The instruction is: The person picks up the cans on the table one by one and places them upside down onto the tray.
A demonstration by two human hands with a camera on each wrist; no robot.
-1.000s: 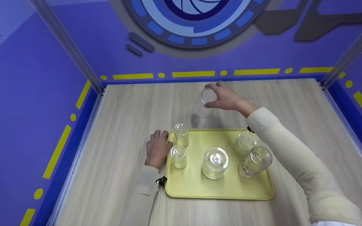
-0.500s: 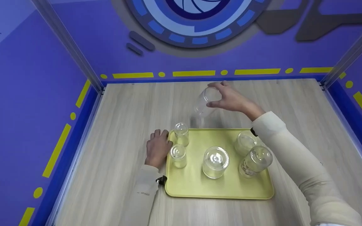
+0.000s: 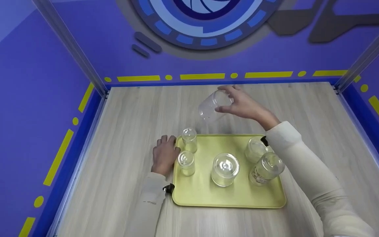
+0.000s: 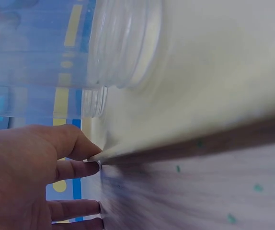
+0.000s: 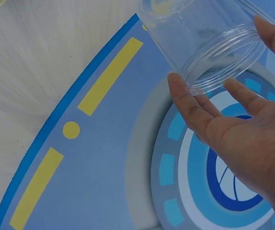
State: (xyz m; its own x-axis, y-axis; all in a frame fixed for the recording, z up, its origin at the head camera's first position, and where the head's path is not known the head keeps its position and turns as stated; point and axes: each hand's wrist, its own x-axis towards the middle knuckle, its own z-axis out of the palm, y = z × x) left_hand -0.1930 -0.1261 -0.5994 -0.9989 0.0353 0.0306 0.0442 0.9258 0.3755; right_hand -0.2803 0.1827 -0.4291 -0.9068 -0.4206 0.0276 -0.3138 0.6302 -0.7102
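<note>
My right hand [image 3: 242,103] grips a clear jar [image 3: 209,107] by its threaded mouth, fingertips spread around the rim. The jar [image 5: 209,38] hangs tilted above the table, just behind the yellow tray [image 3: 206,197], its base pointing down and left. At the tray's left edge is my left hand [image 3: 165,153]. In the left wrist view, its thumb and index finger pinch the tray rim [image 4: 128,151], while the other fingertips touch the tabletop. Close beside it, two small jars [image 3: 187,163] stand mouth down on the tray.
A wide upturned jar [image 3: 225,171] stands mid-tray. Two more jars occupy its right side, one with a printed pattern [image 3: 265,169]; the right sleeve [image 3: 294,151] passes close by. Blue-purple walls [image 3: 183,62] enclose the wooden table [image 3: 137,112] at the back and sides.
My right hand has shifted slightly right with the jar, and the jar's base has swung up and left into a stronger tilt. The left hand and tray stay put.
</note>
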